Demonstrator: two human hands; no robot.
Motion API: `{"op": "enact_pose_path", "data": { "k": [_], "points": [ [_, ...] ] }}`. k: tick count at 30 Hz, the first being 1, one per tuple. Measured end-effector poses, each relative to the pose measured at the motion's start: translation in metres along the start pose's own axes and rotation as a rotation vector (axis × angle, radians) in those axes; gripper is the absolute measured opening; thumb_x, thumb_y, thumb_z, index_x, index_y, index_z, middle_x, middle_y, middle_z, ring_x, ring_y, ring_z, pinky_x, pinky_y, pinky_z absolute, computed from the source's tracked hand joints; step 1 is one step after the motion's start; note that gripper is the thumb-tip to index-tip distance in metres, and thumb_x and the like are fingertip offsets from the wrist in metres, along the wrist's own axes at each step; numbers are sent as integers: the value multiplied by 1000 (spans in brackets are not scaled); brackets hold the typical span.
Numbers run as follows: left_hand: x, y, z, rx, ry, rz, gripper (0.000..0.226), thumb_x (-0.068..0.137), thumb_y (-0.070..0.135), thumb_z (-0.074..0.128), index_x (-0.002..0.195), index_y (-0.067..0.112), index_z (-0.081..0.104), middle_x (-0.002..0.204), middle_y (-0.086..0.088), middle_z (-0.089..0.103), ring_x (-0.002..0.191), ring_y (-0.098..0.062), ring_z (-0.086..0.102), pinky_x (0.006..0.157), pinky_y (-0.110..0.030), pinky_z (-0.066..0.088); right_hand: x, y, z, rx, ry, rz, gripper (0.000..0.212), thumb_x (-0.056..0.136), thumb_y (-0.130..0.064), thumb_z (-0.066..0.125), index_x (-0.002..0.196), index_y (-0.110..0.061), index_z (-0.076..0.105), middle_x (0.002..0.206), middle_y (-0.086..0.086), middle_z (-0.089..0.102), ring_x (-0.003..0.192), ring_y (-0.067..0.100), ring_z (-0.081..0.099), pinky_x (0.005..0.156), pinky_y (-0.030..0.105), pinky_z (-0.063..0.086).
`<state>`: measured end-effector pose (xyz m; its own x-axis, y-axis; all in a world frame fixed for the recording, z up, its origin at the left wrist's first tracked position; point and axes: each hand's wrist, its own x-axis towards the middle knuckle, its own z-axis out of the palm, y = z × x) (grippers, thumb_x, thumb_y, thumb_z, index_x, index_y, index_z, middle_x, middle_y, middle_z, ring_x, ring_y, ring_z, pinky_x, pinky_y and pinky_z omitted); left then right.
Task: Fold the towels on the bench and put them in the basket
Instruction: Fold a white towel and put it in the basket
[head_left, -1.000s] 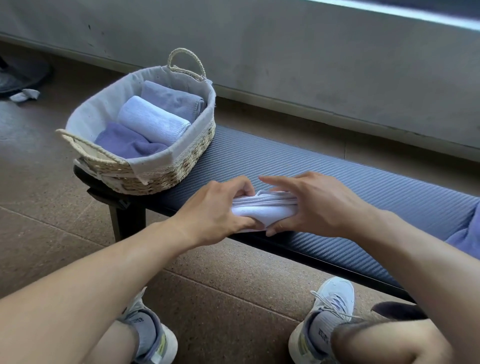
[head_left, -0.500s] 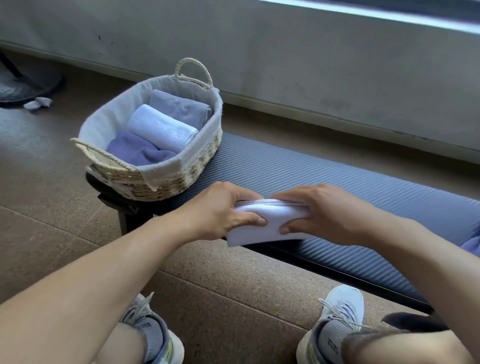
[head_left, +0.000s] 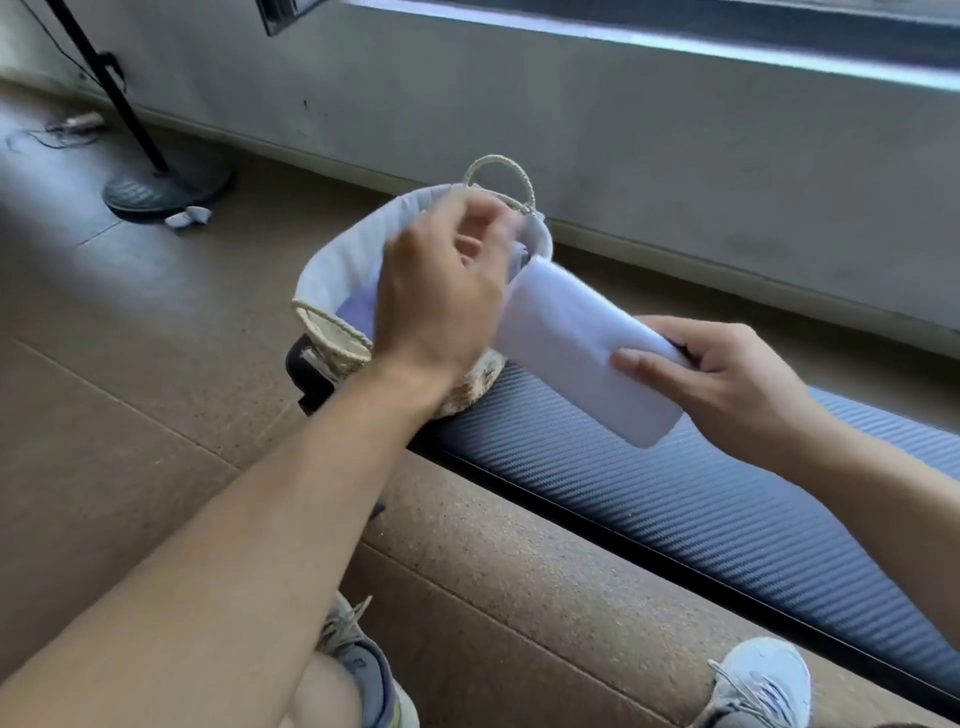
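Folded white towel (head_left: 582, 348) gripped by right hand (head_left: 727, 379) beside basket (head_left: 337, 260) on bench (head_left: 675, 493), left hand (head_left: 441, 291) blurred over basket, its grasp indiscernible.

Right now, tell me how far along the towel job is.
Done: a purple towel already lies in the basket; the left hand hides the rest of its contents. In hand: the right hand grips a folded white towel, lifted toward the basket. Left: lowering it in. The visible stretch of bench shows no more towels.
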<state>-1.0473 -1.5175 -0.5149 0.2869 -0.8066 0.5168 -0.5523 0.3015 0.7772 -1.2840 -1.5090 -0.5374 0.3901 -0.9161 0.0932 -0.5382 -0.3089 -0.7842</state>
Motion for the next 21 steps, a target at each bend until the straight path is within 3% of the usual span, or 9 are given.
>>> {"op": "enact_pose_path", "data": {
  "k": [2,4,6,9,15,18,21],
  "points": [
    [17,-10,-21,65,132,-31,14,90,18,58,98,24,68,83,19,66,83,0,64,83,-26,53,18,-10,10,-6,70,33,15,98,-41,62,100,-33,75,82,-2,70,69,6,54,63,27,40],
    [28,-23,-38,100,203,-107,23,86,15,52,100,29,64,88,18,68,92,-3,65,88,-28,52,38,-23,19,-26,88,42,18,99,-41,61,95,-30,74,72,-8,64,63,3,50,57,22,38],
    [34,-35,-50,133,247,-177,23,88,18,51,103,30,64,94,18,68,99,-7,65,90,-29,51,64,-42,30,-48,84,26,28,99,-41,59,88,-18,71,65,-11,55,54,2,42,49,17,32],
    [40,-46,-62,184,281,-317,20,96,33,50,105,29,67,102,13,68,105,-15,64,89,-29,47,110,-68,55,-72,24,37,41,101,-42,55,85,-7,69,63,-6,51,50,3,39,47,22,30],
    [35,-67,-74,446,28,-406,20,93,32,54,109,35,66,123,3,68,125,-27,54,110,-47,40,166,-86,111,-332,-213,126,48,106,-46,39,111,-7,67,98,10,65,87,24,56,61,31,35],
    [33,-69,-72,609,-160,-428,26,99,40,47,110,30,69,134,-4,63,143,-25,37,125,-49,12,174,-78,117,-614,-328,123,52,108,-45,33,123,-3,60,120,17,63,107,30,55,81,29,33],
    [30,-72,-68,691,-331,-388,39,100,33,33,87,20,67,136,-4,61,153,-20,19,125,-51,-8,177,-84,104,-786,-389,70,42,107,-45,37,112,-11,62,112,9,61,104,26,53,88,31,35]
  ]
}}
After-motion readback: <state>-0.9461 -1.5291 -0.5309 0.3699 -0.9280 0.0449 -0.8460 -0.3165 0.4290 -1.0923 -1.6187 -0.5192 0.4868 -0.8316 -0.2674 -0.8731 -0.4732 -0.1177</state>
